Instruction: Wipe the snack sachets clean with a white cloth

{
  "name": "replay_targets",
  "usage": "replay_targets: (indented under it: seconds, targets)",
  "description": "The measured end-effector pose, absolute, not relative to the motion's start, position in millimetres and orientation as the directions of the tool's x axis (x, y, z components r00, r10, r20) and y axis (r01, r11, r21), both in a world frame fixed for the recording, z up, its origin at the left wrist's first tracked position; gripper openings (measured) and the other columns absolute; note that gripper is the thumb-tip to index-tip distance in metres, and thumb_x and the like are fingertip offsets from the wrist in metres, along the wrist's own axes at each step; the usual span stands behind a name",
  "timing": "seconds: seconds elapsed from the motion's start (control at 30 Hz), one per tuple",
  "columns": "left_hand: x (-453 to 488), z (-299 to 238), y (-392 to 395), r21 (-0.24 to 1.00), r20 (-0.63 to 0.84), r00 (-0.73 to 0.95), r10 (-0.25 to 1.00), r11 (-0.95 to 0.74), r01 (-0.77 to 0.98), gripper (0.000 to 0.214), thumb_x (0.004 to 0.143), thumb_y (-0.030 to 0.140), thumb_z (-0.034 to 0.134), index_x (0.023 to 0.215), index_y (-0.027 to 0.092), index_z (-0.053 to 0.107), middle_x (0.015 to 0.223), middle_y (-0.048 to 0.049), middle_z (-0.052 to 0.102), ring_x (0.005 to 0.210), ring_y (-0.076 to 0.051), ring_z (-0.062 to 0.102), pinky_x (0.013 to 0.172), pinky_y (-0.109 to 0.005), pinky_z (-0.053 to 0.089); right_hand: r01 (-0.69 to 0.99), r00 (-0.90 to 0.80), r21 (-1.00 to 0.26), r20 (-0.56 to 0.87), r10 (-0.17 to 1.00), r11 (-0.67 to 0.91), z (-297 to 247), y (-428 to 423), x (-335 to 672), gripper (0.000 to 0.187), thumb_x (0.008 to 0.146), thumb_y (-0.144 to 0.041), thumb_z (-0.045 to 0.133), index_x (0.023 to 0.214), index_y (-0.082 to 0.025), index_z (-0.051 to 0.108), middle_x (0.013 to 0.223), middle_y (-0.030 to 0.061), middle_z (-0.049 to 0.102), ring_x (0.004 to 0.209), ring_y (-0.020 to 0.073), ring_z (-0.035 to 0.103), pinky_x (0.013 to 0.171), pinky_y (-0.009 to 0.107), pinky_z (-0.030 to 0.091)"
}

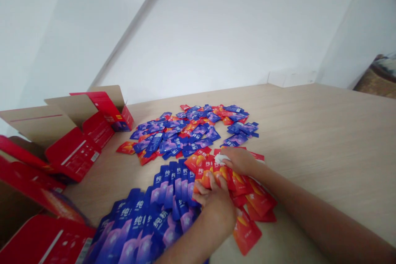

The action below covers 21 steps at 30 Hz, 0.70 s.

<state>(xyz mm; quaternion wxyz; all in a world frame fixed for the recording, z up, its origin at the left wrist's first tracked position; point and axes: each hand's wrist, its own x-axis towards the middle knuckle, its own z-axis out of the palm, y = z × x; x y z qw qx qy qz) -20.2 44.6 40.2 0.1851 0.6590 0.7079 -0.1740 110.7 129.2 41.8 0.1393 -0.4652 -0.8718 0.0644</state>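
My left hand (pixel 218 204) lies palm down with its fingers apart on a row of red sachets (pixel 255 200) printed with orange fruit. Just beyond it, my right hand (pixel 239 160) is closed on a crumpled white tissue (pixel 221 159), pressed against the upper part of the same sachets. Whether the white piece is paper or cloth is hard to make out. Overlapping blue sachets (pixel 161 220) with purple fruit are fanned out in rows to the left, partly hidden under my left forearm.
A loose heap of mixed blue and red sachets (pixel 173 142) spreads across the wooden table (pixel 309 132) farther back. Open red cartons (pixel 74 152) line the left side, flaps up. A white object (pixel 292 78) stands by the wall at the back right.
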Motion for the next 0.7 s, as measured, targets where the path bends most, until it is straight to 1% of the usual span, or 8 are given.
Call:
replay_targets:
  seconds: [0.1,0.17,0.3,0.37,0.43,0.5,0.6,0.7]
  targets:
    - [-21.2,35.4,46.2,-0.017,-0.480,-0.048,0.876,0.045,0.999,0.120,0.042,0.051,0.078,0.141,0.033,0.012,0.150,-0.0098,-0.001,0.124,-0.057,0.003,0.088,-0.076,0.022,0.790,-0.510,-0.249,0.239,0.826,0.560,52.2,129.1,115.2,0.027,0.084,-0.029,0.047,0.107,-0.019,0.055,0.102,0.0082,0.062,0.091,0.0212,0.057,0.076,0.031,0.039]
    - [-21.9,34.8,45.5,-0.034,-0.473,-0.051,0.879,0.040,0.999,0.120,0.043,0.055,0.076,0.141,0.033,0.012,0.150,-0.0095,-0.002,0.123,-0.058,0.004,0.087,-0.077,0.022,0.756,-0.538,-0.266,0.269,0.799,0.598,59.2,124.4,115.8,0.029,0.082,-0.030,0.049,0.108,-0.018,0.056,0.104,0.0082,0.062,0.091,0.0210,0.057,0.078,0.030,0.039]
    - [-20.0,36.6,40.7,-0.054,-0.458,-0.046,0.888,0.024,0.998,0.114,0.047,0.059,0.073,0.141,0.035,0.012,0.150,-0.0083,-0.001,0.124,-0.057,0.004,0.087,-0.078,0.020,0.672,-0.664,-0.290,0.172,0.727,0.682,59.8,116.4,111.3,0.026,0.082,-0.030,0.049,0.104,-0.020,0.059,0.100,0.0063,0.064,0.089,0.0201,0.058,0.077,0.028,0.039]
    - [-18.2,37.6,38.8,-0.052,-0.448,-0.049,0.893,0.028,0.998,0.112,0.050,0.060,0.071,0.141,0.034,0.011,0.150,-0.0095,0.000,0.124,-0.056,0.006,0.087,-0.078,0.020,0.705,-0.640,-0.281,0.143,0.755,0.651,55.3,117.3,108.8,0.025,0.084,-0.030,0.047,0.103,-0.020,0.059,0.100,0.0069,0.064,0.090,0.0205,0.058,0.077,0.029,0.040]
    - [-16.5,38.4,38.2,-0.060,-0.441,-0.067,0.895,0.045,0.997,0.109,0.053,0.061,0.069,0.141,0.032,0.012,0.150,-0.0110,0.002,0.124,-0.056,0.009,0.088,-0.077,0.021,0.767,-0.571,-0.251,0.154,0.807,0.591,52.4,119.9,107.8,0.027,0.085,-0.031,0.045,0.107,-0.019,0.057,0.103,0.0084,0.064,0.092,0.0215,0.058,0.078,0.030,0.040]
    - [-15.1,39.2,38.4,-0.074,-0.446,-0.079,0.891,0.052,0.996,0.109,0.051,0.060,0.070,0.141,0.033,0.014,0.150,-0.0114,0.004,0.124,-0.056,0.010,0.088,-0.077,0.022,0.790,-0.541,-0.227,0.178,0.822,0.569,53.2,120.9,107.8,0.030,0.084,-0.031,0.046,0.110,-0.019,0.056,0.105,0.0092,0.063,0.094,0.0222,0.057,0.079,0.031,0.040]
    - [-13.8,40.9,38.4,-0.101,-0.445,-0.081,0.892,0.040,0.994,0.111,0.049,0.058,0.073,0.140,0.035,0.015,0.150,-0.0096,0.005,0.124,-0.056,0.009,0.088,-0.076,0.022,0.734,-0.601,-0.239,0.206,0.772,0.635,57.9,116.8,107.4,0.027,0.083,-0.030,0.047,0.106,-0.020,0.057,0.103,0.0065,0.064,0.092,0.0207,0.058,0.078,0.030,0.040]
    - [-13.5,43.0,37.1,-0.109,-0.428,-0.083,0.900,0.040,0.993,0.111,0.049,0.056,0.074,0.140,0.036,0.014,0.150,-0.0087,0.005,0.124,-0.055,0.010,0.089,-0.076,0.022,0.677,-0.665,-0.268,0.178,0.726,0.686,58.4,114.0,106.5,0.023,0.082,-0.030,0.048,0.101,-0.022,0.058,0.098,0.0036,0.065,0.087,0.0193,0.058,0.075,0.028,0.040]
